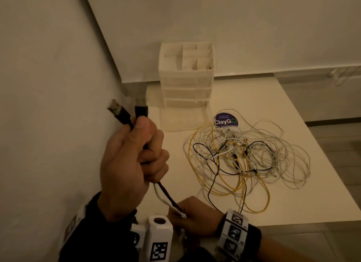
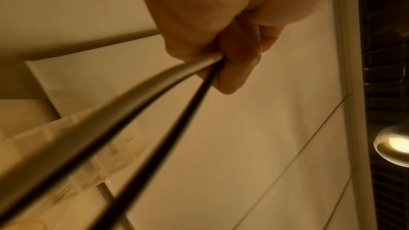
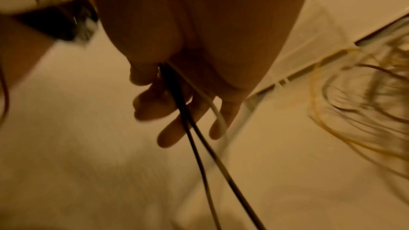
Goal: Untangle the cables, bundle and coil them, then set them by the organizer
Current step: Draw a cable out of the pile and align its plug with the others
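My left hand (image 1: 132, 160) is raised near the left wall and grips a bundle of black and white cables (image 1: 168, 197). Two black USB plugs (image 1: 119, 111) stick up out of the fist. In the left wrist view the curled fingers (image 2: 232, 55) clamp a white and a black cable (image 2: 155, 111). Lower down, my right hand (image 1: 193, 214) holds the same strands at the table's front edge; they run out between its thumb and fingers (image 3: 170, 132). A tangle of white, yellow and black cables (image 1: 244, 158) lies on the table, right of both hands. The white organizer (image 1: 186, 74) stands at the back.
The white table (image 1: 254, 97) ends at a front edge just beyond my right wrist. A wall runs close along the left. A round purple sticker (image 1: 226, 121) lies between organizer and tangle. Part of the tangle (image 3: 354, 93) shows blurred in the right wrist view.
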Motion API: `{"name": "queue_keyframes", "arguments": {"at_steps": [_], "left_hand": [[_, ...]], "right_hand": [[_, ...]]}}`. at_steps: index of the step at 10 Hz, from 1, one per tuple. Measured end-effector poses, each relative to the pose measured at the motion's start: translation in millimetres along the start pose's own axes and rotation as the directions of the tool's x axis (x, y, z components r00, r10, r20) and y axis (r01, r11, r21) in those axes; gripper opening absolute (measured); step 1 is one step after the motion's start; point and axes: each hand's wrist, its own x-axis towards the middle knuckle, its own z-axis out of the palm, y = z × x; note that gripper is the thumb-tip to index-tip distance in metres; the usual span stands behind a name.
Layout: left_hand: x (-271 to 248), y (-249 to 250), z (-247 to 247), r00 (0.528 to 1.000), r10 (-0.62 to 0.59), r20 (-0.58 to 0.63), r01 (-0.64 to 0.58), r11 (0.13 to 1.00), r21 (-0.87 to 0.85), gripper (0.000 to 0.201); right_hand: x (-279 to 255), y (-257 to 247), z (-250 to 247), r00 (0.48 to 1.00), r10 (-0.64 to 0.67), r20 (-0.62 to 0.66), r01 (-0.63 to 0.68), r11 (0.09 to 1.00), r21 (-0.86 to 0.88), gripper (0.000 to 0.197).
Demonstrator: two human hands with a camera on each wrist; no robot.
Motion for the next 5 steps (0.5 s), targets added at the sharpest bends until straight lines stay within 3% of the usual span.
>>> {"name": "queue_keyframes", "arguments": {"at_steps": [1,2,3,4,5], "left_hand": [[1,8,-13,1.0,0.014,0.004,-0.014,0.999,-0.03,0.047],[-1,2,-15,1.0,-0.002,0.01,0.002,1.0,-0.017,0.046],[3,6,-18,0.995,-0.005,0.103,0.019,0.99,-0.136,0.036],[15,20,-22,0.959,-0.004,0.282,0.142,0.871,-0.47,0.031],[16,7,-13,0.98,-0.074,0.183,0.104,0.981,-0.163,0.031]], "right_hand": [[-18,48,18,0.982,0.186,0.033,-0.183,0.98,-0.078,0.052],[-42,78,21,0.955,0.287,0.073,-0.284,0.958,-0.049,0.077],[-59,118,51,0.921,0.379,0.095,-0.382,0.924,0.016,0.084],[-161,213,49,0.874,0.413,0.254,-0.406,0.91,-0.082,0.071],[-202,241,34,0.862,0.404,0.305,-0.387,0.915,-0.118,0.055]]}}
